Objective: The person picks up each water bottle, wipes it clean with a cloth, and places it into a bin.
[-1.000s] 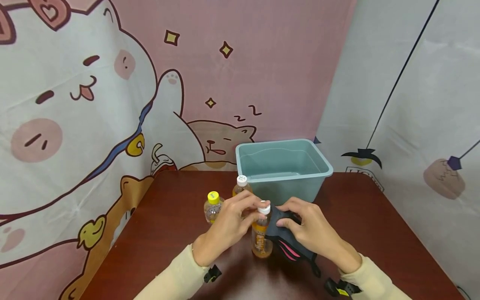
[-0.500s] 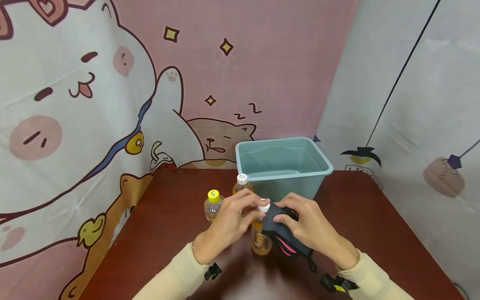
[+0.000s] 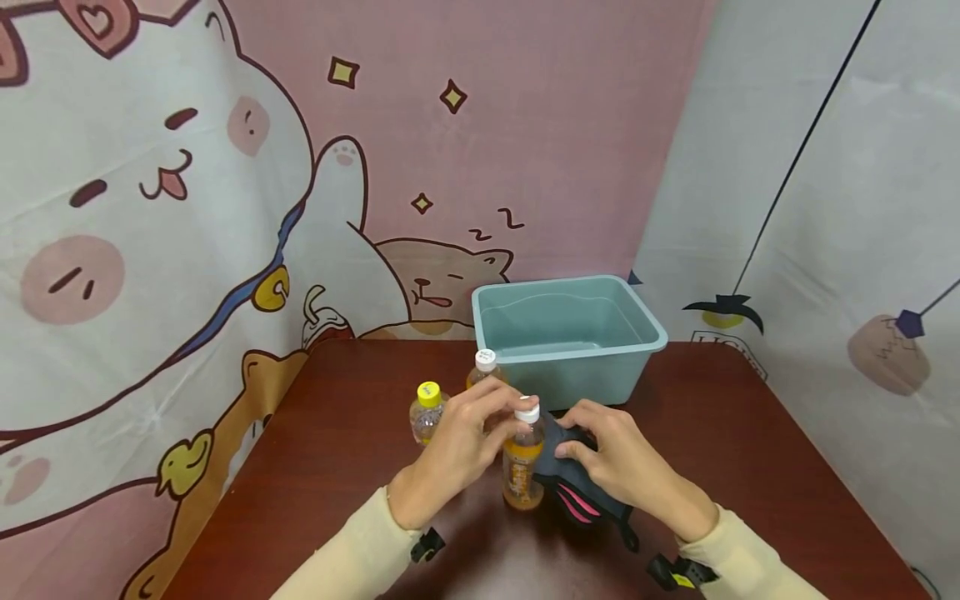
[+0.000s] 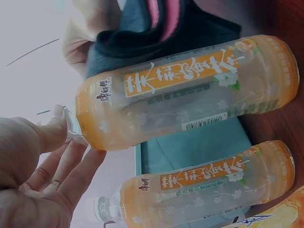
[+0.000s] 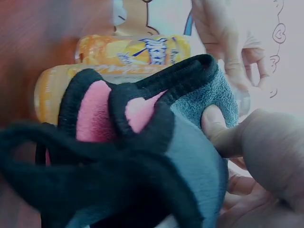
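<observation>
Orange bottle [image 3: 522, 462] stands upright on brown table [image 3: 337, 433], in front of blue tub [image 3: 567, 333]. Left hand [image 3: 457, 450] pinches bottle's white cap [image 3: 527, 411] with fingertips. Right hand [image 3: 622, 462] grips dark cloth [image 3: 573, 483], pressed against bottle's right side. Left of tub: second orange bottle [image 3: 483, 371], behind it; yellow-capped bottle [image 3: 427, 412] further left.

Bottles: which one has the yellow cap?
The leftmost bottle, standing apart from the hands. The other two have white caps, and the left hand holds one of those.
</observation>
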Demonstrator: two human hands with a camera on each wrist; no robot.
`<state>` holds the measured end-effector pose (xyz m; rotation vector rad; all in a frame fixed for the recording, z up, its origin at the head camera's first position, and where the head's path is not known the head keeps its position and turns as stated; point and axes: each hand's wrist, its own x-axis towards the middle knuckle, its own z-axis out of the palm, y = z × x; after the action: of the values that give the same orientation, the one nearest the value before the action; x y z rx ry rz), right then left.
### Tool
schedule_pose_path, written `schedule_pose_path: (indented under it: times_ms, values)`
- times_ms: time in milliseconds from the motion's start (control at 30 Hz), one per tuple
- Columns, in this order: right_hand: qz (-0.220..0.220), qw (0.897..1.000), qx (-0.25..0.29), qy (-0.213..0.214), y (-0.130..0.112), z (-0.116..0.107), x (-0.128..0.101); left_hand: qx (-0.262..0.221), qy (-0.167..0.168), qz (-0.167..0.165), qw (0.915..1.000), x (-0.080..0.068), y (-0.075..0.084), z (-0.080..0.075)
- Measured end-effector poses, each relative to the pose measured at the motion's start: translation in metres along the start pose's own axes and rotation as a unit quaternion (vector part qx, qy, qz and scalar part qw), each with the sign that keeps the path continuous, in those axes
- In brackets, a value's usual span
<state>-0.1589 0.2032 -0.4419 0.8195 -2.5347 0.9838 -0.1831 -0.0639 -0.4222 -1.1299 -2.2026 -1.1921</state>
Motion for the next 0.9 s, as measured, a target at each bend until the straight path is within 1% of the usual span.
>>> schedule_pose_path:
  times_ms: [100,200,300,433,533,900]
  values:
    - [0.018,0.999,-0.005,-0.043,0.010,0.007,-0.003,-0.001,0.001,0.001,1.0000,0.001,-0.001,0.001]
    - [0.025,0.996,-0.010,-0.086,0.021,0.018,-0.005,-0.001,0.003,0.000,1.0000,0.001,-0.002,0.001]
    - [0.031,0.993,-0.008,-0.112,0.029,0.031,-0.008,0.000,0.006,0.000,1.0000,0.002,-0.003,0.001]
    - [0.038,0.991,-0.014,-0.127,0.039,0.045,-0.014,-0.001,0.008,-0.001,1.0000,0.001,-0.004,0.002]
    - [0.039,0.990,-0.023,-0.134,0.044,0.051,-0.017,-0.003,0.007,-0.002,1.0000,0.001,-0.004,0.003]
    - [0.037,0.990,-0.020,-0.137,0.047,0.053,-0.017,-0.002,0.013,0.001,0.9999,0.001,-0.005,0.003]
